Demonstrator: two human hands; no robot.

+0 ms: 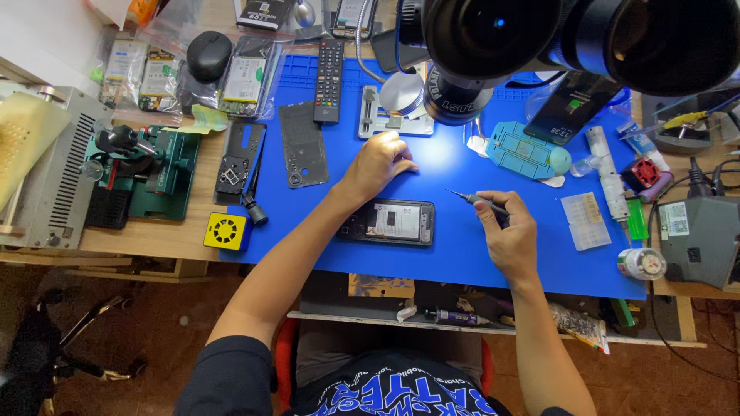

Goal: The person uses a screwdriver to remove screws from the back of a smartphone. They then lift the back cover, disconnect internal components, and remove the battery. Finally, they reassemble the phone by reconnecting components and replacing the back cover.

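Cluttered repair bench, blue work mat (324, 254) over a wooden tabletop, microscope head (539, 38) hanging over the mat's far edge.

Opened phone (389, 222) lies flat near the mat's near edge, roughly mid-width, back off, internals up.

Left hand (378, 162) rests on the mat just beyond the phone, fingers curled down, fingertips on the mat. Nothing visibly held, not touching the phone.

Right hand (509, 231) pinches a thin screwdriver (474, 200) pen-style, tip pointing left, hovering just right of the phone and above the mat.

Step, my read: screw work on the open phone, driver not yet seated. Next move needs the tip lined up on a screw head and the left hand steadying the frame.

Containers:
- clear parts tray (586, 219) toward the mat's right edge, contents too small to tell
- clear bags (146, 69) at the far left corner of the bench, each with a flat phone part
- small round jar (641, 263) at the mat's near right corner, contents unclear

Remote control (329, 81) and loose black back cover (302, 145) on the far left of the mat.
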